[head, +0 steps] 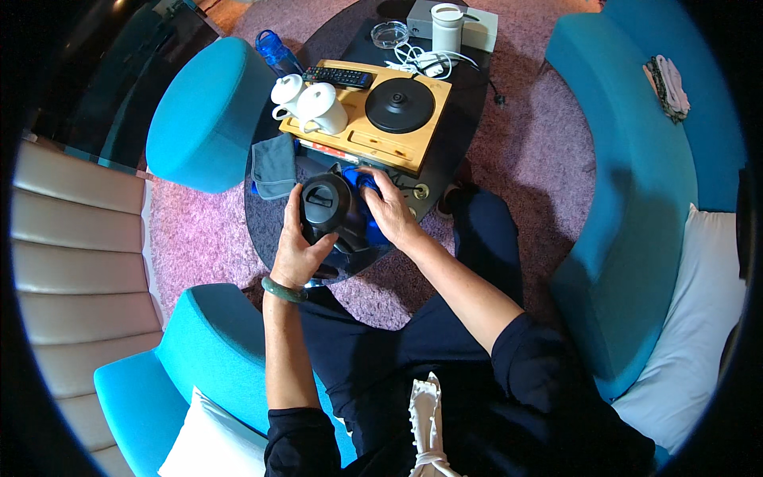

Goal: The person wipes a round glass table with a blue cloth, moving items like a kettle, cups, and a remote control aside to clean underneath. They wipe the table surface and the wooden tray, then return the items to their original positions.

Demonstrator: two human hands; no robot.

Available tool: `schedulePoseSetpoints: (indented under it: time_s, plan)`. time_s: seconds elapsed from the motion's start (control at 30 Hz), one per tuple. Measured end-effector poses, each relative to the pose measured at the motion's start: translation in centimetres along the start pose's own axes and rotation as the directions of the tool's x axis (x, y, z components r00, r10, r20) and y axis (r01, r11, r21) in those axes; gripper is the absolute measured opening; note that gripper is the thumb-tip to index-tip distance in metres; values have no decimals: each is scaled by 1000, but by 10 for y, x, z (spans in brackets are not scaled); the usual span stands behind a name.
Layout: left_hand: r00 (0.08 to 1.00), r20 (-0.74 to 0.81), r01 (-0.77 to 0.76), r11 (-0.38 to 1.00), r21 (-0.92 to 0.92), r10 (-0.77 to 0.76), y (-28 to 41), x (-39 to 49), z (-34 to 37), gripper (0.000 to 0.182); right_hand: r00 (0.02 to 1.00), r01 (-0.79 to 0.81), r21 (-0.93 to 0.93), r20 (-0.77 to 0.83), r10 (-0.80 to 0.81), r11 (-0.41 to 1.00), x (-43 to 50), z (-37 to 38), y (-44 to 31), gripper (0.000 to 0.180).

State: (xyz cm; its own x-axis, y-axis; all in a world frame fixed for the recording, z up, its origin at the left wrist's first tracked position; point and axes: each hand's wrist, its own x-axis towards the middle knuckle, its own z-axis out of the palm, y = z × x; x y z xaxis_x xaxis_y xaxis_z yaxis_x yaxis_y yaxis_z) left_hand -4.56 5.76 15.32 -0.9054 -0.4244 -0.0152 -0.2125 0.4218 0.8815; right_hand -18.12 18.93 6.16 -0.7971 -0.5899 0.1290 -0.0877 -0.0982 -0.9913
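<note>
A black electric kettle (pixel 325 203) is held above the near end of the dark oval table (pixel 262 229), its lid facing up. My left hand (pixel 298 253), with a green bangle at the wrist, grips the kettle's near left side. My right hand (pixel 390 208) presses a bright blue cloth (pixel 374 229) to the kettle's right side; its fingertips are partly hidden in the cloth. A folded grey-blue cloth (pixel 274 167) lies left of the kettle. Beyond it, a wooden tray (pixel 356 122) carries the round black kettle base (pixel 399 107), two lidded white mugs (pixel 322 110) and a remote control (pixel 337 77).
At the table's far end are a glass ashtray (pixel 390 34), a white canister (pixel 447 30), a box (pixel 481 30) and tangled white cables (pixel 417 59). A blue bottle (pixel 279 52) stands by the tray. A teal stool (pixel 199 113) and curved sofa (pixel 632 149) flank the table.
</note>
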Motion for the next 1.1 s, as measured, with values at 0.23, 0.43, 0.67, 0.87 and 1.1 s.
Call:
schedulePoseSetpoints:
  time_s: [0.23,0.43,0.67,0.87,1.1]
  plan:
    - [1000,-24,-16,1000,26,16,8,-2,4,94,984,167,-429,16,-178,888,1,-21,56,36]
    - [961,-276,87,946,313,3,12,-25,23,85,975,221,-585,114,-191,780,-12,-33,51,51]
    - [881,-358,388,905,175,-308,18,-52,22,23,973,223,-602,89,-213,767,-11,-34,45,53]
    - [872,-87,445,854,-270,-482,14,-45,8,20,975,215,-565,74,-211,797,-9,-34,49,51]
    - [867,-178,356,829,-431,-465,18,-43,6,11,974,216,-603,82,-210,768,-10,-34,48,53]
